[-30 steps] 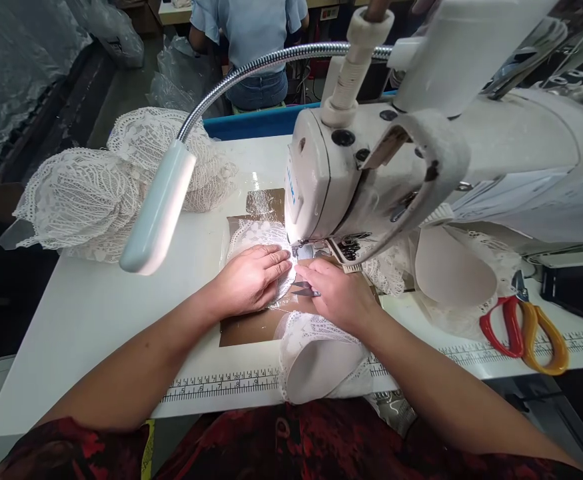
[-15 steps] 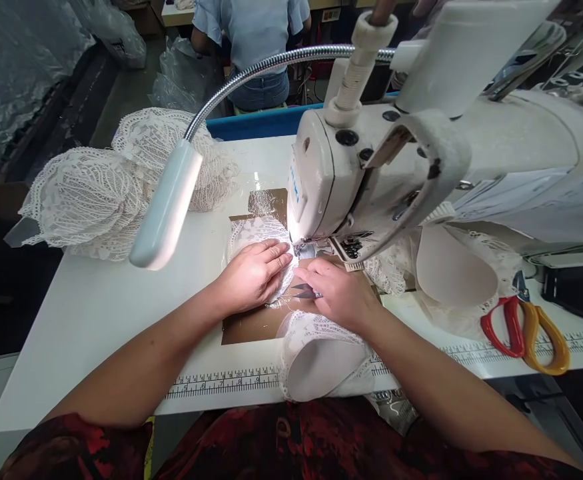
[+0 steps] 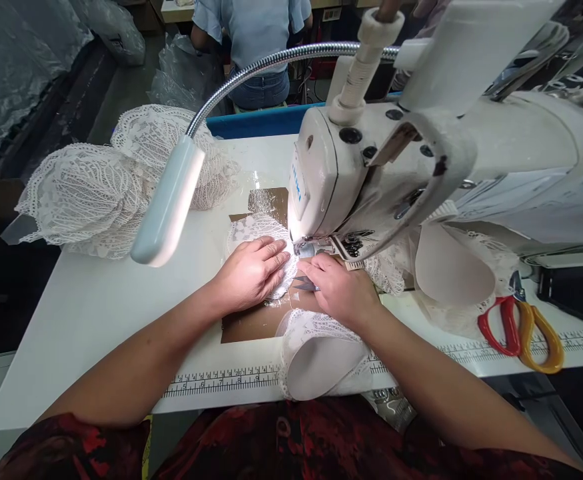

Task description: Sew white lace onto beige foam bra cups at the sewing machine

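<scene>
A white lace cup piece [image 3: 248, 228] lies under the needle area of the sewing machine [image 3: 321, 180]. My left hand [image 3: 251, 273] rests flat on it, fingers stretched toward the presser foot [image 3: 297, 249]. Close by on the right, my right hand [image 3: 344, 290] has its fingers curled round small thread snips [image 3: 305, 284], whose dark blades point left. Its index fingertip is at the lace edge beside the foot. A lace-edged bra cup [image 3: 324, 365] lies at the table's front edge, below both hands.
Stacked lace cups [image 3: 86, 193] lie at the left under a lamp [image 3: 168, 200] on a bent metal neck. Right of the machine are another cup [image 3: 454, 267], scissors with red and yellow handles [image 3: 541, 337] and a phone [image 3: 576, 293]. A person [image 3: 256, 40] sits beyond the table.
The lace piece under my left hand has turned and shifted slightly. Both hands have stayed nearly in place, and the snips remain in my right hand. The view has moved a little.
</scene>
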`<state>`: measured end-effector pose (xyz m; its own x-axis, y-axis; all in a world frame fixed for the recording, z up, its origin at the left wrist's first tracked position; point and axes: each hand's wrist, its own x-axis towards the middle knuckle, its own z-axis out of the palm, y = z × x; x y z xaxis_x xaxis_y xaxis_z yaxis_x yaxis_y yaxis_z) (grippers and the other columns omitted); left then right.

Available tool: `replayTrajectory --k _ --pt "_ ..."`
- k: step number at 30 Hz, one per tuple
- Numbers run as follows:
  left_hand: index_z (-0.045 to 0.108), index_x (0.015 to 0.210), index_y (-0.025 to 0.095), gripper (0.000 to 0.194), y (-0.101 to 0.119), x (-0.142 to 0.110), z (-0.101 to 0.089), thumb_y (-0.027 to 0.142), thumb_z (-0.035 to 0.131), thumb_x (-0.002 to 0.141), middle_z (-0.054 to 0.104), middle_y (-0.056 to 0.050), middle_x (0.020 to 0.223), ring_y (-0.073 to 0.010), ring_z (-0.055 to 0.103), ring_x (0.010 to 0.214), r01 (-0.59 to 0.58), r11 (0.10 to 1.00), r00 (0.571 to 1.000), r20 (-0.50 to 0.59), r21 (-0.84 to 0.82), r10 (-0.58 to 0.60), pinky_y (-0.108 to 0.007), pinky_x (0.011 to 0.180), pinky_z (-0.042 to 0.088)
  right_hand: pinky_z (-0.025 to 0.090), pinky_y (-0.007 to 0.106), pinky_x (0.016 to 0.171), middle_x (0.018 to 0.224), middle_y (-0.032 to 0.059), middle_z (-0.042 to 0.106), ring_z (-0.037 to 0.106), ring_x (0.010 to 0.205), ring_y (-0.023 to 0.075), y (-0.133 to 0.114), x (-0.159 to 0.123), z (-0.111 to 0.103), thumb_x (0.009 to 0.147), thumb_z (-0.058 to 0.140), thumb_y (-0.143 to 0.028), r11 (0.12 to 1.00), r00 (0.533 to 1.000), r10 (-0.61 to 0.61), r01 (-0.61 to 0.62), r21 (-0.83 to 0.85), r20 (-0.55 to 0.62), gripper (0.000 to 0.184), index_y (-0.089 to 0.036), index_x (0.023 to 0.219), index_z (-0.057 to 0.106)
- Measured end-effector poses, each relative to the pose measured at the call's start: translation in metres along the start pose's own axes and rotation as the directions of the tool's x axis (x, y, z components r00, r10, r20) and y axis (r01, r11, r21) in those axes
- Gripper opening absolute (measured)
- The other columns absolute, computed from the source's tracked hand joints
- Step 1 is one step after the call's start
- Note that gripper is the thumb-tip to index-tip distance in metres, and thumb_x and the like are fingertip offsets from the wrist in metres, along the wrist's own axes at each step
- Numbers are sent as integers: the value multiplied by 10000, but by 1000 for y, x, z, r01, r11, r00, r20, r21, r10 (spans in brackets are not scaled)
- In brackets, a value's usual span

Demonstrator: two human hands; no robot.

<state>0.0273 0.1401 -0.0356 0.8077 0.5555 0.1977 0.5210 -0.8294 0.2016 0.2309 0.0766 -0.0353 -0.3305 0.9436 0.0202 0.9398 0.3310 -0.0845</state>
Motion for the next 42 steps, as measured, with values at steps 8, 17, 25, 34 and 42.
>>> replayTrajectory --k 8,17,25,34,42 --pt "630 1185 126 381 -5 -3 -7 315 415 934 584 -132 1282 -301 520 1163 -40 999 999 1 -35 40 -467 929 472 363 271 573 1150 -1 645 588 860 170 10 -2 1 810 426 -154 994 998 61 -59 93 -15 496 -283 1274 544" --pt "616 1173 120 332 -10 -2 -9 261 453 920 605 -129 1247 -261 547 1122 -169 981 986 -34 -99 166 -435 920 486 287 263 534 1010 27 623 538 803 166 6 -2 -3 806 512 -203 990 991 -129 126 69 45 382 -261 1174 598" --pt "604 1187 132 326 -15 -3 -7 254 456 924 603 -130 1255 -255 554 1121 -224 969 974 12 -104 226 -430 907 483 265 264 532 942 25 624 507 724 155 9 -3 4 845 553 -383 987 989 -141 144 76 -43 289 -249 1083 647" --pt "578 1232 147 347 -14 -3 -8 250 442 930 558 -112 1322 -257 523 1149 -207 976 974 84 -67 212 -432 939 449 246 275 517 914 24 625 505 693 151 8 -3 4 832 570 -429 987 988 -141 145 66 -64 302 -245 1051 667" --pt "591 1220 146 348 -13 -3 -6 267 434 934 562 -96 1322 -262 510 1156 -197 979 976 85 -56 201 -434 950 439 260 269 521 928 30 629 526 732 160 8 -3 4 834 551 -359 987 990 -127 132 94 -59 284 -240 1069 657"
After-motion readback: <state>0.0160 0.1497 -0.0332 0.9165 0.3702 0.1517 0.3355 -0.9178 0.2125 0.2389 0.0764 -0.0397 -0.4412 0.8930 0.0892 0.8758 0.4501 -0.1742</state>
